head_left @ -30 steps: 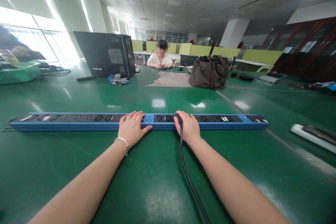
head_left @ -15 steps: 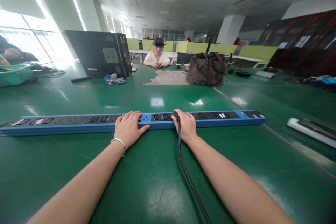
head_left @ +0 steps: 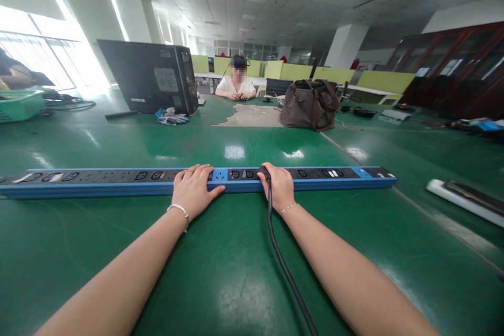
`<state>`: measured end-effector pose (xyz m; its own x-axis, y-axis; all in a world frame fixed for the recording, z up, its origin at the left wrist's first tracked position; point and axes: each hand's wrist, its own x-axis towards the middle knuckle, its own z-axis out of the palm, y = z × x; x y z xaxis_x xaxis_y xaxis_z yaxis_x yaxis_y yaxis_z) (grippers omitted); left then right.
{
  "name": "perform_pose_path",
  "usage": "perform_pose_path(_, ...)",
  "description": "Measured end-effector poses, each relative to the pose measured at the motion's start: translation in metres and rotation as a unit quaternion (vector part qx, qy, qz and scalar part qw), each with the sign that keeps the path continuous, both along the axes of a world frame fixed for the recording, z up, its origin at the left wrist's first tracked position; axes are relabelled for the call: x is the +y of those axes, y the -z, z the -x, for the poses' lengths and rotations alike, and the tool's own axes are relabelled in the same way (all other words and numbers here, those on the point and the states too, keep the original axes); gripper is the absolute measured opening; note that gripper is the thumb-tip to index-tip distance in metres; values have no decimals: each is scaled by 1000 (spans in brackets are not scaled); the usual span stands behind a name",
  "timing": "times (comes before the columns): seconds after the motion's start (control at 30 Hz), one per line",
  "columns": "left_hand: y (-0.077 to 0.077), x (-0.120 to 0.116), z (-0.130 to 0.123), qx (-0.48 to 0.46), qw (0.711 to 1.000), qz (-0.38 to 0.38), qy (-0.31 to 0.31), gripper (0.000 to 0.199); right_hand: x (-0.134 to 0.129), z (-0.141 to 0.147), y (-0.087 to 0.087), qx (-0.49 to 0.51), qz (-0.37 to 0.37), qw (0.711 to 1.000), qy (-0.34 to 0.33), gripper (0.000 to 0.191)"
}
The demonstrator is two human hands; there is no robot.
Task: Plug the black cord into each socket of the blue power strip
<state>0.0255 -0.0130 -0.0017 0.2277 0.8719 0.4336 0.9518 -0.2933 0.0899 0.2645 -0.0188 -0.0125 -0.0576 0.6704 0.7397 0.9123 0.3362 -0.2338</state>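
A long blue power strip (head_left: 118, 189) with black sockets lies across the green table in front of me. My left hand (head_left: 192, 190) grips it left of the middle, fingers over the top and thumb along the front side, beside a blue socket (head_left: 219, 175). Farther right, my right hand (head_left: 280, 187) is closed around a black plug (head_left: 265, 170) at the strip's top face. The hand hides the plug's lower end, so I cannot tell how deep it sits. From the plug a black cord (head_left: 277, 252) runs down toward me between my forearms.
Behind the strip stand a black computer case (head_left: 151, 79), work gloves (head_left: 171, 116) and a brown bag (head_left: 307, 105). A person (head_left: 235, 86) sits across the table. At left is a green basket (head_left: 21, 107); at right lies a white bar-shaped object (head_left: 464, 202).
The view has tilted very slightly, so the strip's left end appears a little higher. Both hands keep their holds on the strip and the plug.
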Motion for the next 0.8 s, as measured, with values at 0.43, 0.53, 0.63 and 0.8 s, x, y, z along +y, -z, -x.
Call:
perform_pose_path(0.43,0,0,0,4,1000,-1,-1,57,-9,-108,-29,253,-76,963,59,37)
perform_pose_path(0.53,-1,1,0,5,1000,1,-1,57,-11,-143,-16,271,-18,959,83,41)
perform_pose_path(0.63,-1,1,0,5,1000,3,-4,57,-11,-155,-7,236,23,968,84,43)
perform_pose_path(0.8,0,1,0,7,1000,0,-3,57,-9,-154,-5,208,64,973,77,45)
